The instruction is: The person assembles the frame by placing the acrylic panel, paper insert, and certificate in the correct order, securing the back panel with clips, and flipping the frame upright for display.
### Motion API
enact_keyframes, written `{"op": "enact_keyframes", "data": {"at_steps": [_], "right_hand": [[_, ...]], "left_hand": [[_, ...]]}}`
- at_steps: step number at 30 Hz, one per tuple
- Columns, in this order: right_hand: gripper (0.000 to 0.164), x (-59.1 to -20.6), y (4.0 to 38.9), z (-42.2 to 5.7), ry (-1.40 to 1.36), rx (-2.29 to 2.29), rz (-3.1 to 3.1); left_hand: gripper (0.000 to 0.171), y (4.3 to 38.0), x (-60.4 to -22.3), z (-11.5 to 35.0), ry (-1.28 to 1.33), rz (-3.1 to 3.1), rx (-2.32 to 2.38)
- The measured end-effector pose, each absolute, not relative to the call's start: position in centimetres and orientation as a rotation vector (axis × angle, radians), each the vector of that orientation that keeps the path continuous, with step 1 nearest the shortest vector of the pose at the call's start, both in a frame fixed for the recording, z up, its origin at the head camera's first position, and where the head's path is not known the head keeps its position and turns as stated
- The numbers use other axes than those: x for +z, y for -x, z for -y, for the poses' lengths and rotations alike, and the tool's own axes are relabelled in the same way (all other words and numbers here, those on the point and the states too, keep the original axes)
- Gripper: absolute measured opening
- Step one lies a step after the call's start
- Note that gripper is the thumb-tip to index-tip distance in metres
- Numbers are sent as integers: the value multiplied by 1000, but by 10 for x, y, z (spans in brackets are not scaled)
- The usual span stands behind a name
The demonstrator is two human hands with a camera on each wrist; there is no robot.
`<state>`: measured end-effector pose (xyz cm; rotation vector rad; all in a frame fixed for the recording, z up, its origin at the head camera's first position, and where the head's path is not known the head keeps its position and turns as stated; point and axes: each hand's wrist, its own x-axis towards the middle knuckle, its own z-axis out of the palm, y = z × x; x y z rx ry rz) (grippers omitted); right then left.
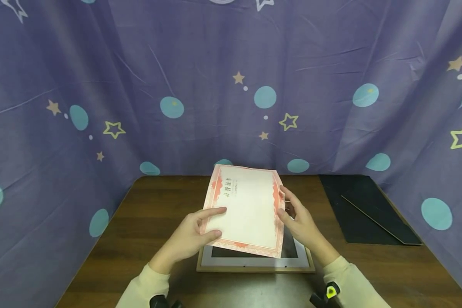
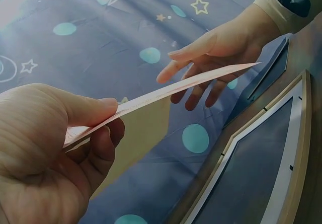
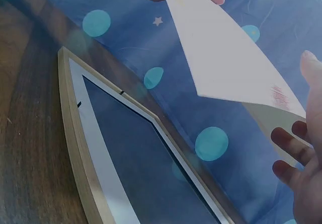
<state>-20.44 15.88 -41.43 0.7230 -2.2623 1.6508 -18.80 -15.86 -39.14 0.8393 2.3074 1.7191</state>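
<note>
The certificate (image 1: pixel 250 209) is up in the air between the hands, tilted, over the frame (image 1: pixel 254 270). Its title, turned sideways along the left part of the sheet, appears to read 荣誉证书; the fainter lines beside it are too small to make out. A red ornamental border runs round the edge.

The left hand (image 1: pixel 186 237) pinches the near left part of the sheet, thumb on top and fingers curled underneath. The right hand (image 1: pixel 302 220) stands at the right edge with thumb and fingers spread wide, thumb above the sheet and fingers below; whether it touches the paper I cannot tell.

The frame lies on the table (image 1: pixel 150 214), with a wooden rim, a white inner border with small black tabs, and a dark middle. To the right lies a black board (image 1: pixel 365 196), crossed slantwise by a thin pale strip (image 1: pixel 373 220). Behind hangs a purple curtain (image 1: pixel 215 137) printed with stars and teal dots.
</note>
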Motion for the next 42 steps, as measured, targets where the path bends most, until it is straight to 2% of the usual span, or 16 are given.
{"op": "enact_keyframes", "data": {"at_steps": [7,10,16,23,34,42], "right_hand": [[56,-450,228,-168,-554,1844,2202],[55,-454,230,-170,-522,1929,2163],[52,-454,229,-170,-601,2151,2006],[47,-452,227,-173,-604,2158,2045],[54,-445,229,-182,-565,2121,2062],[58,-444,229,-184,-596,2044,2107]], "left_hand": [[51,188,-392,149,-878,-2366,1642],[52,189,-392,145,-893,-2408,1608],[52,191,-394,140,-860,-2306,1666],[50,194,-398,144,-881,-2339,1618],[52,196,-402,144,-866,-2084,1688],[52,203,-412,147,-892,-2258,1625]]}}
